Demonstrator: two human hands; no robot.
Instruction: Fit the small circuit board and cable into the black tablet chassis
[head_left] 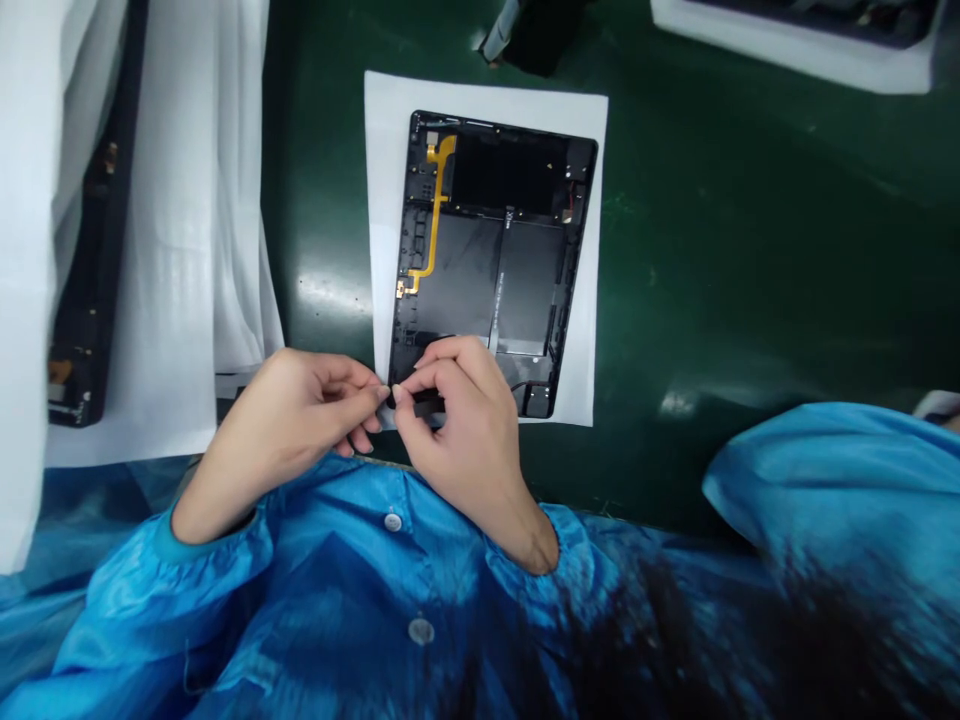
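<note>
Both left hand (296,425) and right hand (469,435) pinch one dark strip (427,404).

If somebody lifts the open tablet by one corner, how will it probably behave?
The open tablet looks thin and flat, so it probably flexes slightly and will not roll. Its exposed orange ribbon cable seems fragile. On the white sheet it may slide easily.

No text, label, brand or number is legible. Tablet (491,260), opened, on a white sheet (382,110): a tiny pale mark at the middle of its far half, too small to read. Dark strip (427,403), pinched in the fingers (450,375) at the tablet's near edge: no lettering can be made out.
</note>
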